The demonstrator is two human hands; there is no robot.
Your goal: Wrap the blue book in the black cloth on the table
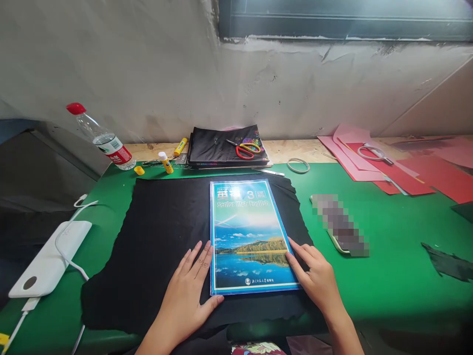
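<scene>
i have both hands, left (pixel 188 291) and right (pixel 314 276), flat and open, steadying the textbook (pixel 251 236) on black cloth (pixel 162 246), wrapping seemingly next.

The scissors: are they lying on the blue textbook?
No, the scissors rest on a black stack by the wall, apart from the blue textbook between both hands.

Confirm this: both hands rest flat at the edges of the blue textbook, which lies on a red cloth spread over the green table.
Not quite. In the head view the cloth under the blue textbook is black, not red. The rest holds: the left hand and right hand rest flat at the book's edges, and the cloth is spread over the green table.
</scene>
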